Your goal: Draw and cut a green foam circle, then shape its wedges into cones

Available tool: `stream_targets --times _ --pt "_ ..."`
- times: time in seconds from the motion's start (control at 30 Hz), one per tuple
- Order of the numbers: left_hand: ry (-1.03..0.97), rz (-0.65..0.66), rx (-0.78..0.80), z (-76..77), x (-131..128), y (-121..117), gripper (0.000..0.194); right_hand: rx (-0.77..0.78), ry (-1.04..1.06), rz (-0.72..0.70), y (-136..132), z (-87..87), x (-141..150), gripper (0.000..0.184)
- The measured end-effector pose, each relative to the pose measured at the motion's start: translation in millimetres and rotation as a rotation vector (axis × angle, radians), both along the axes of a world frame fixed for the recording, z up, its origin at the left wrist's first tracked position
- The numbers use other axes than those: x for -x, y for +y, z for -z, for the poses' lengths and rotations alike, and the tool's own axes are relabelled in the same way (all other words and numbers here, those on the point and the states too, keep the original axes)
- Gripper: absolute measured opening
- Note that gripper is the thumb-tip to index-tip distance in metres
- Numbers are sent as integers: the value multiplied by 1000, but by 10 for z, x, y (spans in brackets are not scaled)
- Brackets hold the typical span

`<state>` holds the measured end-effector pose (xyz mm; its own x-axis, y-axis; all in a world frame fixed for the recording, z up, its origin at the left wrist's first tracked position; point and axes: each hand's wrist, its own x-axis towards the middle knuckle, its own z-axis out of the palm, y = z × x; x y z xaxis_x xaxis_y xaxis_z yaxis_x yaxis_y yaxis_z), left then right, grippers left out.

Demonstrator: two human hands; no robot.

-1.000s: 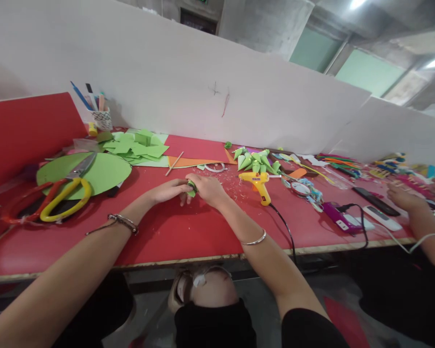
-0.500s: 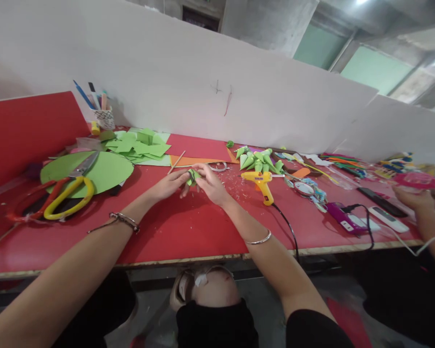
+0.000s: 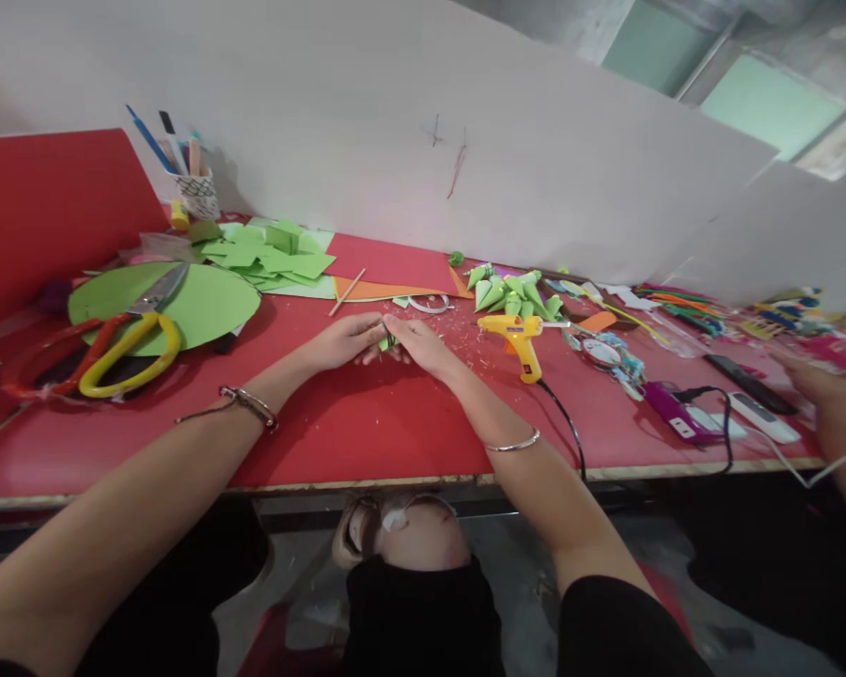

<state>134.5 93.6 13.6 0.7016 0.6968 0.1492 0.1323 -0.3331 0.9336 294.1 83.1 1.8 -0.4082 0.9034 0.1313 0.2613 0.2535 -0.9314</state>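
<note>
While the left hand (image 3: 347, 340) and right hand (image 3: 424, 346) are meeting over the red table (image 3: 395, 437), they are holding a small green paper piece (image 3: 389, 339) between them. The fingers are bending nearly closed around it, and some are hiding from view. To the right, a yellow hot glue gun (image 3: 519, 333) is lying just in front of some green paper cones (image 3: 516, 287).

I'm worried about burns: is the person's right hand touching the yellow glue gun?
Apart: the head view shows red tabletop between the right hand and the glue gun.
</note>
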Motion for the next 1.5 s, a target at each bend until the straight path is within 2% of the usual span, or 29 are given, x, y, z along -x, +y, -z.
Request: stream_targets --times 0.17,0.6,0.83,0.97,1.17,1.27,1.4,1.5 --pt "-2 25 47 -51 -6 -23 17 -4 11 -25 -3 -9 -10 51" --pt "-66 -35 114 -23 14 -7 12 -22 -2 -11 -48 -50 8 47" --pt "-27 -55 -8 -8 15 -18 23 -64 -28 44 -58 -66 22 50" --pt "2 -16 -43 -17 10 -17 29 -44 -3 80 -53 -37 58 52" --pt "-36 -58 -74 -40 38 -6 36 46 138 -24 -49 -43 78 51" --pt "-46 -106 -75 -48 46 -6 38 33 130 -53 -67 -74 65 52" --pt "-81 -161 -7 -38 39 -20 40 23 121 -114 -96 -114 53 56" --pt "-120 -183 32 -23 28 -30 40 19 83 -111 -109 -135 54 59"
